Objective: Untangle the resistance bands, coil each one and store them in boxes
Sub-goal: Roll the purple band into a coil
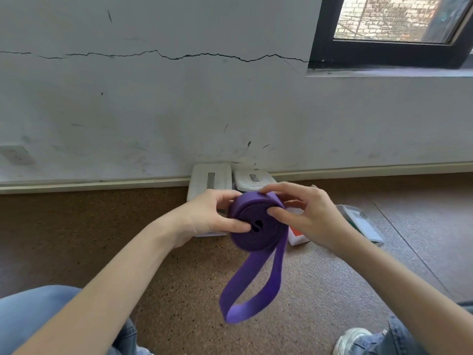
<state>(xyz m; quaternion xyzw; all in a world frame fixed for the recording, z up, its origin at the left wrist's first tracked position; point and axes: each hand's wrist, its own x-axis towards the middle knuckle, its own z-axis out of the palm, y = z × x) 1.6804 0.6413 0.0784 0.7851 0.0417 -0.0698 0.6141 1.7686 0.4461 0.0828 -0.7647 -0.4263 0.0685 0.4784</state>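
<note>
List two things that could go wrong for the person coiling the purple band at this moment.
1. The coil is held in the air only by fingers of the left hand and right hand; a slip could let it spring loose.
2. The loose loop hanging below is not yet wound, so the band may not fit a box.

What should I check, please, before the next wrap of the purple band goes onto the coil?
1. Left hand grips the purple band at its coiled part, thumb on the face: ok.
2. Right hand pinches the coil's rim from the other side: ok.
3. Coil wound flat, layers aligned: ok.
4. Loose tail hangs free as an untwisted loop: ok, though its end is blurred.
5. Tail fully wound: not ok.
6. A box open and ready: cannot tell; the white boxes by the wall look lidded, others are partly hidden behind the hands.
</note>
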